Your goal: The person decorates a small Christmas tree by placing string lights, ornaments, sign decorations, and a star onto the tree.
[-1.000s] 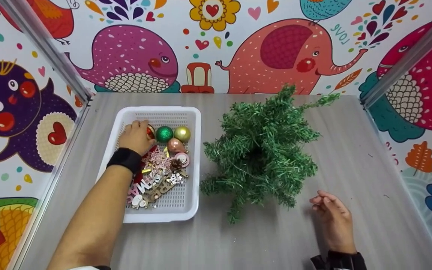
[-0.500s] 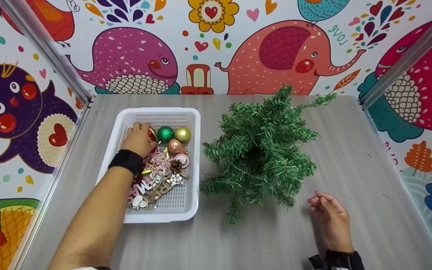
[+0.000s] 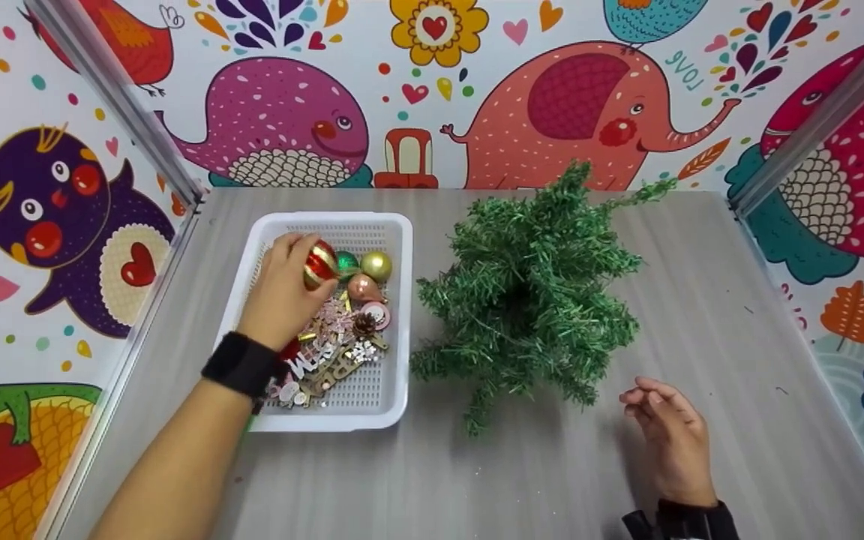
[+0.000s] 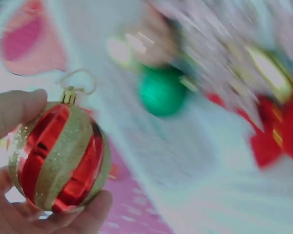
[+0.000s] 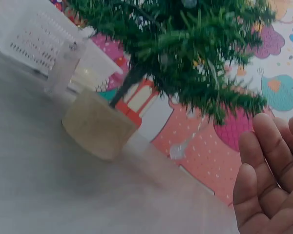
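My left hand [image 3: 280, 289] holds a red bauble with gold glitter stripes [image 4: 61, 158] above the white basket [image 3: 404, 337]. In the left wrist view its gold cap and string loop face up, with thumb and fingers round its sides. Below it in the basket are a green bauble [image 4: 162, 91], a gold bauble [image 3: 376, 266] and a rose-coloured bauble [image 3: 363, 288]. My right hand [image 3: 672, 442] rests near the table's front right, fingers loosely bent and holding nothing. Between the hands stands a small green artificial Christmas tree [image 3: 529, 300], whose round base [image 5: 98, 126] shows in the right wrist view.
Lower in the basket lie a pine cone [image 3: 365, 324], wooden letter ornaments [image 3: 331, 375], white snowflakes [image 3: 363, 351] and other small decorations. Patterned panels [image 3: 432, 97] wall the grey table [image 3: 522, 487] at the back and sides.
My left hand has lifted the red and gold bauble up from the basket's back left corner. The right hand stays almost where it was. The head view has shifted slightly.
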The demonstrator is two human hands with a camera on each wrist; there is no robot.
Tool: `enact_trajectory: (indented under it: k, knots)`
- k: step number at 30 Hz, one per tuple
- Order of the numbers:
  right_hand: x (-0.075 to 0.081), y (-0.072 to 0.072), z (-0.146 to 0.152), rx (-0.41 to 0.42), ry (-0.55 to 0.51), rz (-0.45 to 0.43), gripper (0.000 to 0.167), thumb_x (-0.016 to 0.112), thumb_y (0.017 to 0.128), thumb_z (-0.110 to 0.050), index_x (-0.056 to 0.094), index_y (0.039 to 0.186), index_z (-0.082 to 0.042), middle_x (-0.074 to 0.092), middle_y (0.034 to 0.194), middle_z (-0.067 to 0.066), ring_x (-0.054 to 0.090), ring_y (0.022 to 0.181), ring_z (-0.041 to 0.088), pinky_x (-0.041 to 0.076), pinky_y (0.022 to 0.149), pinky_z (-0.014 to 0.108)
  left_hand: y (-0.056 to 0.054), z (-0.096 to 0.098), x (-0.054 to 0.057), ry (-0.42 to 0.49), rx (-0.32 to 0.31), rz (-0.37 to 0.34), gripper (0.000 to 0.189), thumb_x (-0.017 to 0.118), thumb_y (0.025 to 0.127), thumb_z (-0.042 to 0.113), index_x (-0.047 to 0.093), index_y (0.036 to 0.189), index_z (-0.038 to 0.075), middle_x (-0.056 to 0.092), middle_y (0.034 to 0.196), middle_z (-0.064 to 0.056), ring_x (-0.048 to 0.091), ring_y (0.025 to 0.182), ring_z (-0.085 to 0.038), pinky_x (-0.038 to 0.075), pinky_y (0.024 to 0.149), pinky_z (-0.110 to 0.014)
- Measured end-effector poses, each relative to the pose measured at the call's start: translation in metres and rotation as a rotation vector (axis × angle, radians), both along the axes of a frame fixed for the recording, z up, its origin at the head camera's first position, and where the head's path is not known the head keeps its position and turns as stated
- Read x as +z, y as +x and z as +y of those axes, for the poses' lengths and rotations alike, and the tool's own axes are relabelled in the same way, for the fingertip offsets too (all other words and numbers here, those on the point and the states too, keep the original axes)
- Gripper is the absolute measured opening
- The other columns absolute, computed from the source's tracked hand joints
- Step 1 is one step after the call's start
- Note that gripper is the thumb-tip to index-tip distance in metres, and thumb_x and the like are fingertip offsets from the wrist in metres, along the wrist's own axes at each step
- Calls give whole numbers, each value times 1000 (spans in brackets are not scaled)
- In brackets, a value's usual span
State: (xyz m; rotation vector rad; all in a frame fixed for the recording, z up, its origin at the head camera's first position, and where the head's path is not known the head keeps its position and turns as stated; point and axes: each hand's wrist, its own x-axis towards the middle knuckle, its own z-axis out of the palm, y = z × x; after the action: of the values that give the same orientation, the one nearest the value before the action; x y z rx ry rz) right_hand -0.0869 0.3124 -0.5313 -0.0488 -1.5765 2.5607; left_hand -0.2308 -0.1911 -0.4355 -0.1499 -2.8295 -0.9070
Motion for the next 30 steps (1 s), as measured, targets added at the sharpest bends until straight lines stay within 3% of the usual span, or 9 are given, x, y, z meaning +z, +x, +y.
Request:
enact_trajectory:
  k: [5, 9, 12, 15, 17, 19, 23, 26, 30]
  knots:
    - [16, 8, -8, 74, -30, 147, 35, 35, 109, 5, 67, 123, 7, 76, 102, 12, 72, 102, 22, 57, 87, 28, 48, 37, 25, 126, -71, 105, 79, 83, 88, 26, 45, 154, 8, 38, 160, -19, 52, 137, -39, 54, 107, -50]
    - [32, 13, -18, 119, -9, 277, 39, 28, 106, 12, 62, 125, 14, 75, 104, 15, 71, 105, 24, 56, 91, 30, 86, 60, 40, 194, -122, 276, 77, 86, 86, 22, 48, 152, 8, 42, 158, -18, 53, 138, -37, 59, 99, -48]
    - [45, 13, -27, 149, 24, 387, 42, 24, 104, 18, 59, 126, 19, 74, 105, 16, 69, 106, 26, 56, 96, 31, 111, 73, 44, 280, -139, 391, 77, 87, 83, 18, 49, 150, 8, 43, 157, -17, 51, 140, -36, 58, 99, -50]
    - [59, 13, -41, 192, 70, 538, 40, 24, 102, 21, 56, 126, 23, 73, 108, 19, 68, 109, 28, 54, 101, 33, 134, 89, 39, 411, -158, 440, 78, 86, 82, 18, 49, 149, 4, 45, 156, -17, 49, 142, -31, 54, 106, -47]
    - [65, 13, -53, 197, 132, 666, 32, 34, 102, 19, 56, 124, 25, 72, 109, 20, 68, 110, 28, 54, 102, 33, 147, 101, 31, 502, -194, 436, 77, 84, 84, 26, 48, 147, 0, 45, 156, -19, 47, 143, -27, 49, 113, -43]
    - [71, 10, -68, 162, 210, 814, 25, 51, 101, 12, 57, 121, 26, 72, 109, 22, 67, 109, 28, 53, 103, 32, 157, 115, 21, 626, -256, 397, 77, 82, 86, 27, 46, 146, -5, 44, 154, -24, 51, 139, -22, 53, 108, -39]
    - [79, 3, -102, -8, 438, 1100, 46, 79, 91, -9, 59, 117, 23, 71, 110, 25, 67, 108, 27, 53, 105, 28, 169, 137, 6, 834, -352, 229, 77, 82, 85, 15, 43, 150, -1, 40, 154, -27, 56, 133, -21, 59, 98, -38]
    - [73, 5, -117, -161, 688, 1170, 54, 82, 91, -19, 59, 125, 16, 66, 120, 24, 64, 120, 22, 50, 108, 24, 171, 145, -2, 866, -344, 99, 79, 83, 83, 10, 45, 153, 10, 40, 157, -19, 55, 135, -25, 58, 101, -39]
    - [59, 9, -127, -327, 954, 1144, 37, 72, 99, -22, 63, 123, 5, 63, 122, 21, 63, 122, 19, 48, 107, 21, 172, 152, -11, 830, -339, 40, 78, 85, 85, 14, 46, 153, 16, 42, 157, -13, 55, 136, -25, 57, 103, -37]
